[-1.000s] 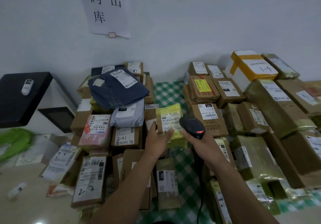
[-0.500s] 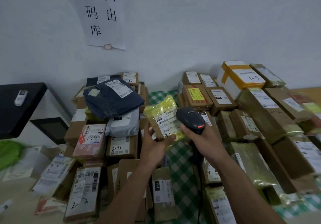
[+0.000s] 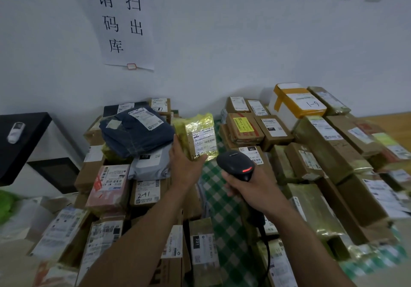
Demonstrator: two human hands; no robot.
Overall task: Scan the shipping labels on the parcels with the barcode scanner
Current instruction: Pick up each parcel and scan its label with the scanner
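Note:
My left hand (image 3: 184,164) grips a small parcel wrapped in shiny yellow tape (image 3: 196,134) from below and holds it upright above the pile, its white shipping label (image 3: 204,139) turned towards me. My right hand (image 3: 251,186) grips the handle of a black corded barcode scanner (image 3: 235,164). The scanner's head sits just below and right of the parcel, with a red light glowing on top. Its cable (image 3: 265,249) hangs down past my forearm.
Stacks of labelled cardboard parcels fill both sides of a green checked tablecloth (image 3: 224,206). A dark blue bag parcel (image 3: 135,131) tops the left pile and a white box with orange tape (image 3: 298,103) stands at the back right. A black shelf (image 3: 20,144) is at the left.
My left hand has lifted the yellow parcel off the pile and tilted it upright. The scanner has come down and sits lower right of the parcel. The view has tipped upward.

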